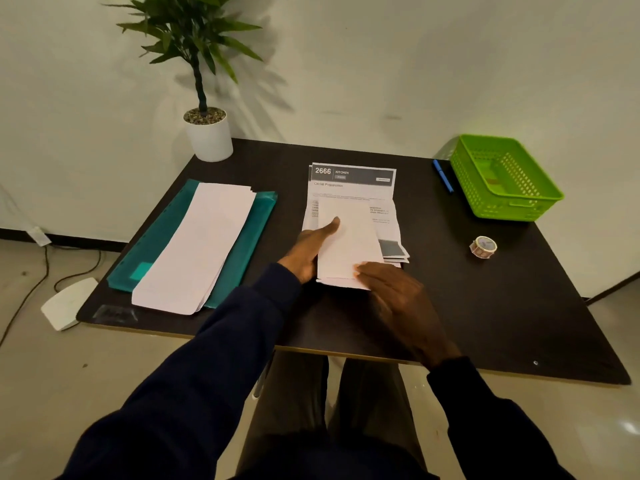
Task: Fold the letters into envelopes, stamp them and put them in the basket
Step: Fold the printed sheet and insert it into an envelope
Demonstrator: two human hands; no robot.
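Pale wall behind, beige floor below, and between them a dark brown square tabletop [485, 306] seen from above. At the far left corner, a green leafy plant in a white round pot [209, 135]. On the left part of the top, a teal translucent plastic folder [162, 237] lying flat, with a stack of long white paper envelopes [197, 247] resting on it, slightly fanned at the near end. In the middle, a small pile of printed white paper letters [351, 183] with a dark header band reading "2666 KITCHEN". Lying on that pile, a folded white sheet [348, 240], blank side up, its near edge reaching just past the pile's near edge. Left hand [310, 247] at the sheet's left edge, thumb laid flat on top of the paper, remaining fingers tucked at or under the edge and mostly hidden; a light pinch by the look of it, though the underside grip cannot be told. Right hand [398, 299] palm down with fingers spread loosely, fingertips pressing the near right corner of the folded sheet, nothing enclosed. Dark navy sleeves [214, 358] on both arms. At the far right corner, a bright green perforated plastic basket [502, 202]. Just left of the basket, a blue pen [443, 176]. Nearer on the right side, well apart from the letters, a small roll of patterned stamps or tape [483, 247], detail too small to tell.
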